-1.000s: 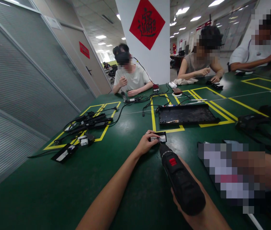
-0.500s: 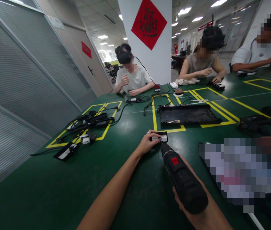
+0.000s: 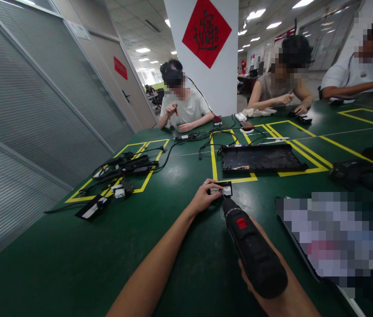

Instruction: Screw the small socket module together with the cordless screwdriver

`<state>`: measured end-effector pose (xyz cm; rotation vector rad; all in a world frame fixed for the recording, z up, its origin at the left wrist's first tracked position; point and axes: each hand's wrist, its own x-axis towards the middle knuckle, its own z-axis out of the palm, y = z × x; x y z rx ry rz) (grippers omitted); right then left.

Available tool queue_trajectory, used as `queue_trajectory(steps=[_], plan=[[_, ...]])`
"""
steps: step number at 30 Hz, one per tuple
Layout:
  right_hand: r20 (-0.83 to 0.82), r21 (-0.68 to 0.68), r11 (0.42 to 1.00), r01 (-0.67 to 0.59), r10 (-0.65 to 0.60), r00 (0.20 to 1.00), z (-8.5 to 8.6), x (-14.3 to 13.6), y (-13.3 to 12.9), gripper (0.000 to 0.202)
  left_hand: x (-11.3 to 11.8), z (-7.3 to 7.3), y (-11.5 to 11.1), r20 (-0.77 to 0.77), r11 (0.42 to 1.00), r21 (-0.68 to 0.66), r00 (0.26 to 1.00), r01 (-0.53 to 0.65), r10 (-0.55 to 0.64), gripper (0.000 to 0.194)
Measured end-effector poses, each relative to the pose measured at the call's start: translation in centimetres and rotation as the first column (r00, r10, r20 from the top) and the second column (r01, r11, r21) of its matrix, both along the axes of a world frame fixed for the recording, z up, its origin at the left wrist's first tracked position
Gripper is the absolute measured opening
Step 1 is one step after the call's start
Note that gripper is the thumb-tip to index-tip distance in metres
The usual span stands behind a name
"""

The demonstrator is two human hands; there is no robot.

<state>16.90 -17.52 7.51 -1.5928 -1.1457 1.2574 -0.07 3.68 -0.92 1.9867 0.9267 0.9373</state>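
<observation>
A small black part with a pale inside (image 3: 227, 189) lies on the green table (image 3: 133, 246), a little right of the view's middle. The fingers of my left hand (image 3: 205, 195) press on its left side and steady it. My right hand (image 3: 250, 281) is wrapped round a black power drill (image 3: 252, 251) with a red switch; the drill's body hides most of that hand. The drill's tip points at the small part, close beside my left fingertips. Whether the bit touches the part is too small to tell.
Black cables and adapters (image 3: 133, 165) lie at the left, near a black plate (image 3: 91, 209). Beyond my hands sits a black tray (image 3: 262, 158). A blurred-out screen (image 3: 334, 233) is at the right. Three people sit across the table, one holding a red-tipped tool (image 3: 176, 111).
My hands, the drill and the small part keep their places relative to each other. The whole view has shifted slightly. The person opposite has changed the pose of the raised hand.
</observation>
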Motion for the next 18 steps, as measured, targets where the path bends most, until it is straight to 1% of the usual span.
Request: queue_trajectory(steps=[2,6,9,11,16,18], plan=[[-0.013,-0.023,0.999,0.022,-0.022,1.000,-0.1,-0.2,0.0,0.065,0.0,0.0,0.0,0.000,1.000,-0.005,1.000,-0.002,0.002,0.020],[-0.092,0.009,0.997,0.077,-0.076,0.993,-2.0,-0.5,0.0,0.064,0.0,-0.2,0.1,-0.001,1.000,0.002,1.000,0.001,-0.001,0.020],[-0.129,0.023,0.998,0.063,-0.060,0.990,-2.9,-0.5,0.1,0.063,0.0,-0.3,0.2,-0.010,1.000,0.000,1.000,-0.002,0.002,0.020],[-0.124,0.030,0.998,0.060,-0.056,0.991,-2.8,-0.5,0.0,0.062,0.0,-0.2,0.2,-0.017,1.000,-0.002,1.000,-0.012,0.011,0.020],[-0.093,0.052,0.996,0.074,-0.069,0.993,-1.7,-0.6,-0.1,0.060,0.0,0.0,0.1,-0.024,1.000,-0.004,1.000,-0.011,0.010,0.021],[-0.070,0.055,0.995,0.077,-0.073,0.995,-1.6,-0.6,0.0,0.058,0.0,0.0,0.2,-0.026,1.000,-0.006,1.000,-0.016,0.016,0.021]])
